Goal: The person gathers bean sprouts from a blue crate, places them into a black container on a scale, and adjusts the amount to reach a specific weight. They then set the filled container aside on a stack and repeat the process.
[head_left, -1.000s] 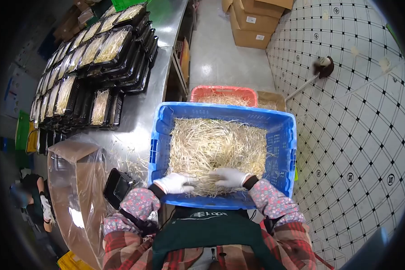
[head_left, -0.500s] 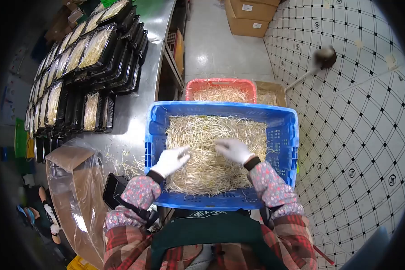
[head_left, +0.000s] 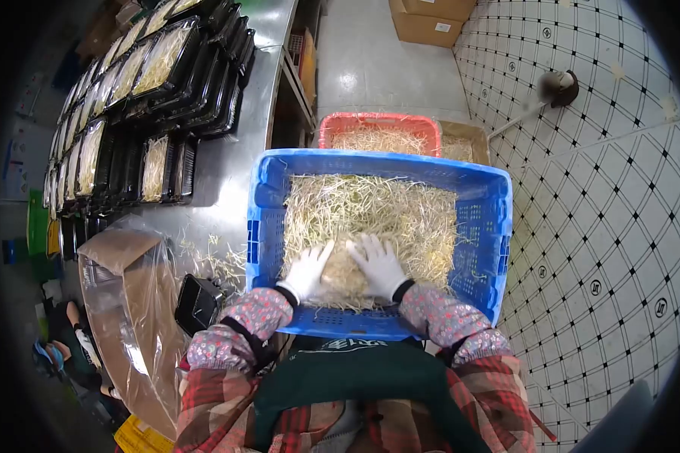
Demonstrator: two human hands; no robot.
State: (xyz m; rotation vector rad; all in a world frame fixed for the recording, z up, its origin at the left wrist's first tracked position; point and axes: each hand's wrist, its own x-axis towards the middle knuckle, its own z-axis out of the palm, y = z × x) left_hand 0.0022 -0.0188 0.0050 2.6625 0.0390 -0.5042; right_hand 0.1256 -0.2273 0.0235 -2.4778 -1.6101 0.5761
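Observation:
Pale bean sprouts (head_left: 378,204) lie in a thick tangled mass inside a blue plastic crate (head_left: 385,157) in front of me. My left hand (head_left: 307,273), in a white glove, rests with its fingers stretched out on the near-left part of the sprouts. My right hand (head_left: 378,266), gloved the same way, lies on them with its fingers spread. Between the two hands is a clump of sprouts (head_left: 344,278), somewhat blurred. Neither hand is closed around anything; both palms face down, so what lies under them is hidden.
Black trays filled with sprouts (head_left: 159,68) are stacked on the steel table (head_left: 223,162) at left. A black tray (head_left: 199,303) and a clear plastic bag (head_left: 132,317) are nearer. Beyond the crate stand a red crate (head_left: 381,118) and cardboard boxes (head_left: 434,29). Another person's arm shows at lower left.
Both hands have moved toward my body and come down flat on the sprouts, with the right hand's fingers now spread. The view has shifted slightly.

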